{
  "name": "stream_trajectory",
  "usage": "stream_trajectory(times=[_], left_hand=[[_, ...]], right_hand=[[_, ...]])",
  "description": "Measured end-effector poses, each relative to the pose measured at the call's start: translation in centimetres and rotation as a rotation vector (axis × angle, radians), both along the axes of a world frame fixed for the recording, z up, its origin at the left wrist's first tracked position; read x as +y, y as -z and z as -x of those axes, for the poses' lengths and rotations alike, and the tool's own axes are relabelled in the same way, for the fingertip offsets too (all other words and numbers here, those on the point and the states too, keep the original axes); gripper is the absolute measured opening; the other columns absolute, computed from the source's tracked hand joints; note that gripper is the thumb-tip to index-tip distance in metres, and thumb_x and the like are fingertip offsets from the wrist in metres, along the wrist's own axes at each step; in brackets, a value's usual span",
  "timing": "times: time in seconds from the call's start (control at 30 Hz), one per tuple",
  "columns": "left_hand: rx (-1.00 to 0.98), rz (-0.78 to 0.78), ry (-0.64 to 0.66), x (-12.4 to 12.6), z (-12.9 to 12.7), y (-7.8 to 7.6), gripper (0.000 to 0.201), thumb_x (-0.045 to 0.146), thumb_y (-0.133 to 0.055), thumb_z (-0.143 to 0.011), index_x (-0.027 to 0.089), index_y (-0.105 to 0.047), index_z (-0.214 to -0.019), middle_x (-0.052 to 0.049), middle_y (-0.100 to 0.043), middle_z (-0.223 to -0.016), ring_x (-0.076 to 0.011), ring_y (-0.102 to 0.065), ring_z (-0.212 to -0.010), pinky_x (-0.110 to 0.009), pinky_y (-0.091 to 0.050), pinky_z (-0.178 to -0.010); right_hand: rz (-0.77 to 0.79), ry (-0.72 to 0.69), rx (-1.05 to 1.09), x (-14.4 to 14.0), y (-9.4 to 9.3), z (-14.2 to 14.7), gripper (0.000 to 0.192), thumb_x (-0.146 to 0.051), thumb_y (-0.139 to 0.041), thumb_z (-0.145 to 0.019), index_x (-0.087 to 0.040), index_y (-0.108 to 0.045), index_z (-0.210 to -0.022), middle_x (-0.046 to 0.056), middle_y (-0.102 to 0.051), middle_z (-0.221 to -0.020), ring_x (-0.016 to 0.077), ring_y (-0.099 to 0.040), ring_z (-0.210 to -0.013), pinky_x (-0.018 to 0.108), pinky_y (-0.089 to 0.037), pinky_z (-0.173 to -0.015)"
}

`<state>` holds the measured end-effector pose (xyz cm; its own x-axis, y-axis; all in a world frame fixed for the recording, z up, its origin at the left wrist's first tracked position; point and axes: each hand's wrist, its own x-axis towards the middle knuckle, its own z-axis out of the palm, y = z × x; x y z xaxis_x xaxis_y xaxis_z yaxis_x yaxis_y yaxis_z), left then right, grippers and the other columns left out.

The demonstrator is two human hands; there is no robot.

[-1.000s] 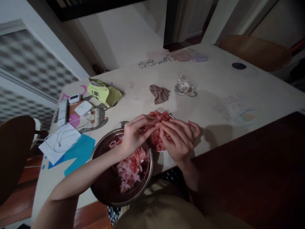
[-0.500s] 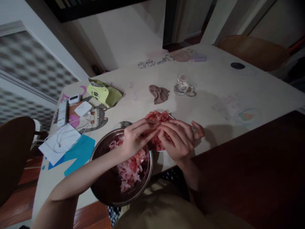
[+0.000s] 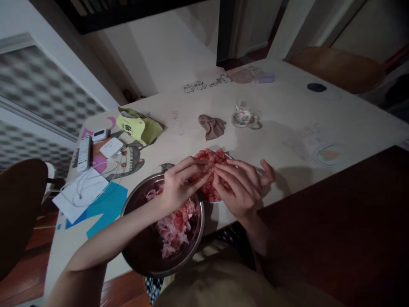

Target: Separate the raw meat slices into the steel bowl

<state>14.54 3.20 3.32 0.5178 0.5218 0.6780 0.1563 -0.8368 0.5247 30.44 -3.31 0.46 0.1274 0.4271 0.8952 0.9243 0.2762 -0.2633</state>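
head view: at twelve o'clock from the hands lie a crumpled brown cloth (image 3: 212, 126) and a clear glass cup (image 3: 243, 117) on the pale, scribbled surface (image 3: 287, 115). a yellow packet (image 3: 138, 126) sits at ten o'clock. left hand (image 3: 179, 185) and right hand (image 3: 239, 187) meet fingertip to fingertip, pinching soft, wet red meat (image 3: 211, 164) heaped on a plate. a round steel bowl (image 3: 143, 256) of pale pink meat lies under the left wrist.
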Motion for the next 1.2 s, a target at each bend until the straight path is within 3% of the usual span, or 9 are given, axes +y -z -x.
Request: stream_trajectory(times=[0.2,0.5,0.73,1.03,1.2], left_hand=[[0.061,-0.056,-0.019,0.05,0.40,0.20,0.008,0.008,-0.071,-0.089,0.013,-0.071,-0.095,-0.010,-0.074,-0.101,-0.0159,-0.073,-0.096,-0.026,-0.062,-0.083],[0.126,-0.096,-0.059,-0.30,0.58,0.10,0.005,0.013,-0.068,-0.091,0.015,-0.070,-0.088,-0.009,-0.075,-0.100,-0.0170,-0.074,-0.092,-0.028,-0.062,-0.079],[0.150,-0.165,-0.001,-0.05,0.52,0.36,0.009,0.009,-0.065,-0.093,0.016,-0.069,-0.095,-0.010,-0.075,-0.106,-0.0169,-0.072,-0.097,-0.028,-0.060,-0.083],[0.133,-0.102,0.021,0.10,0.29,-0.25,0.012,0.007,-0.060,-0.095,0.016,-0.067,-0.090,-0.010,-0.075,-0.108,-0.0161,-0.073,-0.099,-0.027,-0.060,-0.084],[0.080,0.004,0.014,0.26,0.27,-0.40,0.006,0.011,-0.066,-0.092,0.016,-0.069,-0.091,-0.010,-0.075,-0.104,-0.0167,-0.073,-0.097,-0.027,-0.061,-0.083]], right_hand=[[0.056,-0.046,0.052,0.01,-0.58,-0.14,0.013,-0.016,-0.074,-0.086,-0.028,-0.071,-0.088,-0.010,-0.080,-0.089,0.0160,-0.075,-0.093,0.050,-0.024,-0.121],[0.086,-0.024,-0.016,-0.16,-0.54,0.13,0.015,-0.010,-0.069,-0.085,-0.025,-0.065,-0.084,-0.010,-0.079,-0.085,0.0153,-0.075,-0.094,0.049,-0.017,-0.123],[0.091,-0.005,-0.002,0.25,-0.39,0.19,0.015,-0.011,-0.066,-0.085,-0.024,-0.062,-0.079,-0.009,-0.077,-0.080,0.0139,-0.073,-0.088,0.047,-0.024,-0.119],[0.092,0.003,0.098,0.26,-0.18,0.44,0.014,-0.012,-0.066,-0.085,-0.025,-0.064,-0.079,-0.008,-0.076,-0.081,0.0156,-0.073,-0.087,0.048,-0.027,-0.116],[0.134,-0.073,0.200,0.02,-0.38,0.13,0.011,-0.016,-0.067,-0.086,-0.025,-0.067,-0.080,-0.006,-0.078,-0.083,0.0171,-0.073,-0.090,0.051,-0.029,-0.118]])
